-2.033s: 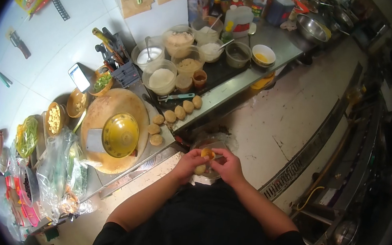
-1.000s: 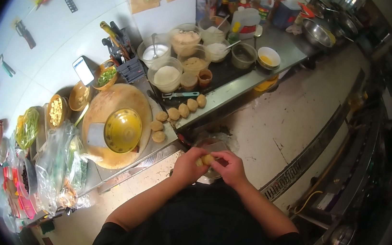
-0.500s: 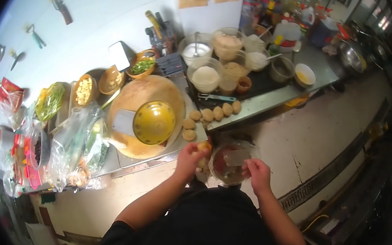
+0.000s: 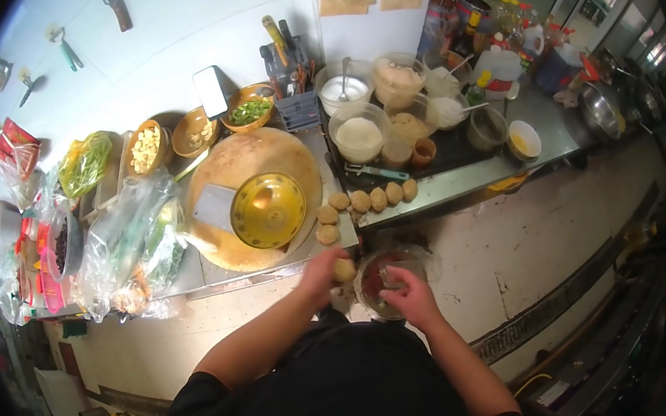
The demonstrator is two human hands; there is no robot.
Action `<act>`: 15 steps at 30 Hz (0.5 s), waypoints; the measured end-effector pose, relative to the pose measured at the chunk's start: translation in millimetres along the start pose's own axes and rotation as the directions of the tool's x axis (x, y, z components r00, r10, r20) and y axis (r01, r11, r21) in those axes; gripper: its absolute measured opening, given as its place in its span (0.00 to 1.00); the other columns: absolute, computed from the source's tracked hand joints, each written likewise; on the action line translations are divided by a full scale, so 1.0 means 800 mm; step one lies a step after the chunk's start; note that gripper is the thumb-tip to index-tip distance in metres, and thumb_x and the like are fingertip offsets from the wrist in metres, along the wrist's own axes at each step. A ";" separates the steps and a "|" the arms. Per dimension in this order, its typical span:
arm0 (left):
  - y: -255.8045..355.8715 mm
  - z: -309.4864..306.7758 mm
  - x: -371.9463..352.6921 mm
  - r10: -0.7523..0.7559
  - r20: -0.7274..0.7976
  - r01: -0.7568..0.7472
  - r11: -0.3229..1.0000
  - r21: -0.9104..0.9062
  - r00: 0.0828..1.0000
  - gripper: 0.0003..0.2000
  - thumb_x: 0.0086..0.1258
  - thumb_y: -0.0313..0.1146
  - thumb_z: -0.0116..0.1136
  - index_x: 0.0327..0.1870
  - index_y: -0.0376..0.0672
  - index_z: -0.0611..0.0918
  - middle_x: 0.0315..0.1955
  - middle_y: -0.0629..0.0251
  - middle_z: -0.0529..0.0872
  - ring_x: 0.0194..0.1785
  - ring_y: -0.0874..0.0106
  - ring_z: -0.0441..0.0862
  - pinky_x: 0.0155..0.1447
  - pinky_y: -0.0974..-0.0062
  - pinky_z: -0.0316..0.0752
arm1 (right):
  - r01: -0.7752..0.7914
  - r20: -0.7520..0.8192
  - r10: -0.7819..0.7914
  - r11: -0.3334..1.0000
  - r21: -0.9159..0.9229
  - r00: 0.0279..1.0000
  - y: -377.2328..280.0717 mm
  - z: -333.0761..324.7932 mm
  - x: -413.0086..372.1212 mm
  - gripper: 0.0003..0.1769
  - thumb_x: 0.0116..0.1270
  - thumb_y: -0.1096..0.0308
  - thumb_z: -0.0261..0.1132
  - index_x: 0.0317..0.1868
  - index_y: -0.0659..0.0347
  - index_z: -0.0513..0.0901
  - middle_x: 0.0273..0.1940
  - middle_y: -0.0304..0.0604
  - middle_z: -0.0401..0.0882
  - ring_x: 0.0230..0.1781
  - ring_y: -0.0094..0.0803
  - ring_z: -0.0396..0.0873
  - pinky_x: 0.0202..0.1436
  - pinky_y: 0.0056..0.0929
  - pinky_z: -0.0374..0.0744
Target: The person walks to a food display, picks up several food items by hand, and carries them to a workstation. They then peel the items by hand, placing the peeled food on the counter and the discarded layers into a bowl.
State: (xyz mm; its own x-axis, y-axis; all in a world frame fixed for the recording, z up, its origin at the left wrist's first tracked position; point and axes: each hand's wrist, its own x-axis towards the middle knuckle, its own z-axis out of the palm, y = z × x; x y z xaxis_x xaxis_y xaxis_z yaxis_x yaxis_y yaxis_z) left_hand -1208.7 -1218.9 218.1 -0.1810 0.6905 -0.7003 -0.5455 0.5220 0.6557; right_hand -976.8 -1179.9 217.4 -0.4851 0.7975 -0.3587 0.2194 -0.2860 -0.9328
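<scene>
In the head view, seven round balls (image 4: 373,199) lie done on the worktop (image 4: 552,122), beyond the hands. The left hand (image 4: 319,276) curls its grip around one more dough ball (image 4: 345,270), just below the worktop edge. The right hand (image 4: 415,298) dips bent fingers into the red bowl (image 4: 385,255). Whether they pinch anything cannot be told. Half a second ago that hand was right of the bowl.

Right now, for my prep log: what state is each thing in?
Left hand: closed on a dough ball.
Right hand: over the filling bowl, grip unclear.
Yellow bowl: resting on the round board.
Cleaver: lying flat on the board.
Shaped balls: lined up, loose, on the counter.
</scene>
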 end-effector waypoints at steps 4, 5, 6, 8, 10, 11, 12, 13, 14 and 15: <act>-0.023 0.057 0.004 -0.078 0.284 0.056 0.995 0.087 0.956 0.20 0.77 0.52 0.52 0.53 0.42 0.78 0.43 0.63 0.84 0.45 0.70 0.82 0.49 0.68 0.77 | 0.368 0.113 -0.352 0.848 -0.382 0.929 0.009 0.009 0.018 0.37 0.55 0.72 0.77 0.66 0.58 0.74 0.57 0.45 0.74 0.49 0.28 0.79 0.49 0.28 0.81; -0.025 0.056 0.011 -0.079 0.287 0.056 0.995 0.088 0.955 0.20 0.77 0.52 0.52 0.53 0.42 0.78 0.43 0.63 0.84 0.45 0.70 0.82 0.49 0.68 0.77 | 0.276 0.049 -0.276 0.901 -0.335 0.960 0.021 0.005 0.023 0.34 0.57 0.73 0.75 0.65 0.60 0.75 0.53 0.44 0.78 0.46 0.28 0.81 0.47 0.28 0.81; -0.020 0.058 0.014 -0.111 0.286 0.042 0.971 0.235 0.952 0.19 0.75 0.48 0.55 0.54 0.42 0.78 0.46 0.61 0.83 0.48 0.66 0.81 0.51 0.66 0.77 | 0.184 -0.010 -0.194 0.942 -0.280 0.981 0.020 0.002 0.025 0.31 0.59 0.74 0.73 0.63 0.61 0.75 0.50 0.43 0.81 0.43 0.29 0.82 0.45 0.27 0.82; -0.017 0.050 0.023 -0.142 0.282 0.026 0.925 0.378 0.949 0.18 0.73 0.44 0.58 0.55 0.42 0.78 0.49 0.59 0.82 0.51 0.63 0.81 0.53 0.65 0.76 | 0.060 -0.095 -0.070 0.993 -0.103 0.993 0.018 -0.004 0.019 0.29 0.60 0.74 0.72 0.63 0.61 0.75 0.49 0.43 0.81 0.40 0.29 0.82 0.42 0.26 0.81; -0.027 0.012 0.051 0.788 0.378 -0.328 -0.237 0.914 0.486 0.20 0.64 0.35 0.61 0.57 0.42 0.77 0.54 0.56 0.79 0.57 0.56 0.77 0.58 0.60 0.74 | -0.053 -0.163 0.067 0.994 0.092 0.984 0.017 -0.012 0.013 0.28 0.62 0.75 0.72 0.62 0.61 0.75 0.48 0.43 0.82 0.38 0.29 0.82 0.39 0.26 0.81; -0.028 -0.005 0.065 0.786 0.385 -0.334 -0.240 0.911 0.484 0.20 0.64 0.35 0.61 0.57 0.42 0.77 0.54 0.56 0.79 0.57 0.56 0.77 0.58 0.60 0.74 | -0.102 -0.188 0.134 0.980 0.169 0.973 0.020 -0.017 0.009 0.26 0.62 0.74 0.72 0.61 0.60 0.76 0.44 0.40 0.82 0.33 0.26 0.81 0.35 0.23 0.79; -0.028 -0.023 0.079 0.769 0.416 -0.310 -0.293 0.904 0.485 0.23 0.60 0.33 0.61 0.58 0.41 0.77 0.55 0.54 0.78 0.59 0.53 0.75 0.60 0.58 0.72 | -0.148 -0.208 0.201 0.958 0.247 0.957 0.022 -0.021 0.006 0.25 0.62 0.74 0.73 0.60 0.59 0.77 0.41 0.38 0.82 0.28 0.23 0.80 0.31 0.21 0.77; -0.026 -0.033 0.084 0.751 0.445 -0.285 -0.345 0.894 0.488 0.25 0.56 0.31 0.61 0.59 0.41 0.77 0.56 0.53 0.76 0.61 0.50 0.72 0.62 0.57 0.70 | -0.147 -0.212 0.202 0.957 0.249 0.956 0.019 -0.023 0.002 0.25 0.62 0.74 0.73 0.60 0.59 0.77 0.41 0.38 0.82 0.28 0.23 0.80 0.31 0.21 0.77; -0.029 -0.041 0.086 0.749 0.448 -0.286 -0.348 0.893 0.488 0.25 0.56 0.31 0.61 0.59 0.41 0.77 0.56 0.53 0.76 0.61 0.50 0.72 0.62 0.57 0.70 | -0.137 -0.230 0.207 0.949 0.285 0.951 0.016 -0.023 -0.002 0.24 0.62 0.73 0.73 0.59 0.59 0.78 0.39 0.38 0.83 0.27 0.22 0.79 0.29 0.20 0.76; -0.030 -0.047 0.085 0.713 0.437 -0.296 -0.324 0.899 0.548 0.25 0.56 0.30 0.61 0.59 0.41 0.76 0.55 0.53 0.76 0.61 0.51 0.72 0.62 0.57 0.71 | -0.127 -0.246 0.213 0.938 0.321 0.946 0.013 -0.022 -0.004 0.24 0.62 0.72 0.73 0.58 0.59 0.78 0.38 0.37 0.83 0.26 0.21 0.78 0.27 0.20 0.74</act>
State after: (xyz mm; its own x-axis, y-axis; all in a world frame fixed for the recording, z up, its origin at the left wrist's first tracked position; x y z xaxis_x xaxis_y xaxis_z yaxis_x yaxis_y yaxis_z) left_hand -1239.0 -1203.2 144.3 -0.1303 0.9695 0.2075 0.9656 0.0766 0.2484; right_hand -957.9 -1175.7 209.2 -0.2040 0.8240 -0.5285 -0.0039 -0.5406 -0.8413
